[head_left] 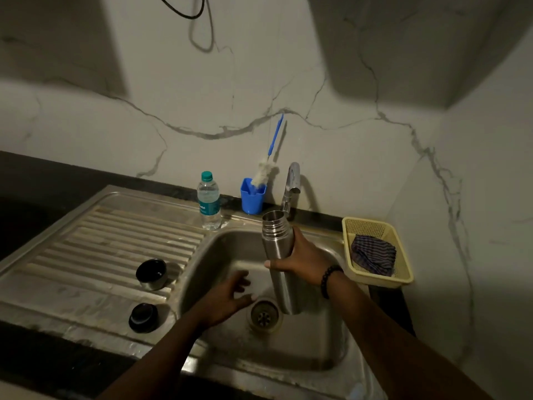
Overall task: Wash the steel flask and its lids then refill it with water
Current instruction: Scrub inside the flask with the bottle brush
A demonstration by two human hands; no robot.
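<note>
1. Fingers of my right hand (300, 259) wrap round the middle of the flask (279, 261), thumb across its front; I see it held upright, mouth open, just under the tap (291, 180).
2. Left hand (227, 298) hangs over the sink (207, 255) with its fingers (240, 280) spread and loose, gripping nothing, beside the flask's lower half.
3. I see the flask's base hanging above the drain (264, 314).
4. Two dark lids sit on the ribbed drainboard (115, 241): the cup lid (151, 273) further back, the stopper (143, 317) nearer the front edge, apart from each other.
5. On the bench behind the sink I see a plastic bottle (208, 202) and a blue cup (252, 196) holding a brush (266, 171).
6. Right of the sink, a yellow basket (402, 255) holds a striped cloth (373, 254).
</note>
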